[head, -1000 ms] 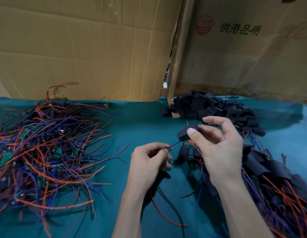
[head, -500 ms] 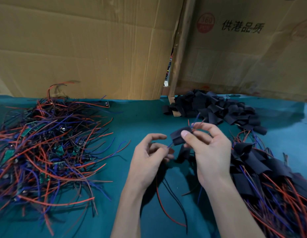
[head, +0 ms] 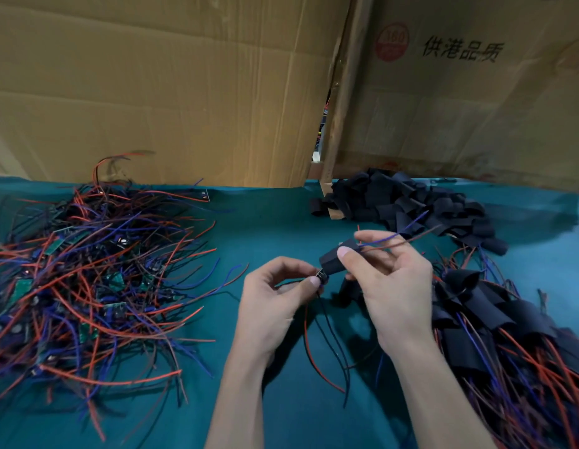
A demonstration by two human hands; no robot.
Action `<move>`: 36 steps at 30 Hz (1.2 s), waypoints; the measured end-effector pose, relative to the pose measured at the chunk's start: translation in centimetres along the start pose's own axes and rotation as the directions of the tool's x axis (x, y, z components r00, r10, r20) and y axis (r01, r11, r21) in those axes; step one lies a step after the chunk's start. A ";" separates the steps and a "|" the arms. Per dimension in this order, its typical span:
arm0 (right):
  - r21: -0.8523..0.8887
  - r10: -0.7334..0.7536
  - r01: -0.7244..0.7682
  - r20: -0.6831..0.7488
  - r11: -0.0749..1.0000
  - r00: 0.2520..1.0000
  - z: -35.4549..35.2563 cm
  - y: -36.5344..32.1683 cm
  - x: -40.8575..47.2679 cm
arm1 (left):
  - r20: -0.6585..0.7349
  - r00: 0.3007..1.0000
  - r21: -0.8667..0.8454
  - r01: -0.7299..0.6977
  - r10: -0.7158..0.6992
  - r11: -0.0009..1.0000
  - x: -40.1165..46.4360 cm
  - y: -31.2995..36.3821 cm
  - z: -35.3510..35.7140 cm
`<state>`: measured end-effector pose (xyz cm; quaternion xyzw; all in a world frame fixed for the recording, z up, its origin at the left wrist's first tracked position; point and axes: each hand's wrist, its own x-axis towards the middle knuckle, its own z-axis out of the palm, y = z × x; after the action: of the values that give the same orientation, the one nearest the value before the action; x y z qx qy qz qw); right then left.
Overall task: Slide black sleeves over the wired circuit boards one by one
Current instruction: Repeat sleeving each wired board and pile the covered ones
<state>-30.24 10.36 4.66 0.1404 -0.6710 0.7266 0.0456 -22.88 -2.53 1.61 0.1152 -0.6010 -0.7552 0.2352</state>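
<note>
Nearest me, red and black wires (head: 317,348) trail down toward the near edge of the teal bench (head: 281,222) from my left hand (head: 275,303). That hand's fingers (head: 313,280) are curled, pinching the small circuit board (head: 321,274) at its near end. Just beyond, my right hand (head: 391,286) pinches the black sleeve (head: 338,259) between thumb and fingers, its mouth touching the board; a blue and a red wire (head: 395,238) stick out of its far end toward the right. At near right lies a heap of sleeved boards (head: 495,325) with their leads. On the left sprawls the tangle of bare wired circuit boards (head: 87,280). Farther right sits the pile of loose sleeves (head: 411,202), against the cardboard boxes (head: 184,92) that wall the far side.
</note>
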 end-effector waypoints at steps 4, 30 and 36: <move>-0.085 0.006 -0.003 0.031 0.996 1.000 -0.5 0.1 0.1 | 0.012 1.000 -0.009 -0.003 0.003 1.000 0.0 0.1 0.0; 0.142 0.211 -0.247 0.227 0.958 0.951 1.2 0.6 -0.8 | 0.015 0.999 -0.245 0.042 -0.039 0.969 0.2 0.1 0.1; -0.040 0.168 -0.163 0.223 0.986 0.960 0.6 -1.3 -1.2 | -0.048 0.999 -0.061 0.001 -0.004 0.998 0.3 -0.3 0.6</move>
<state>-28.68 10.02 5.65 0.1650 -0.6890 0.6999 -0.0904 -23.48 -2.11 1.49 0.1268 -0.5717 -0.7703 0.2523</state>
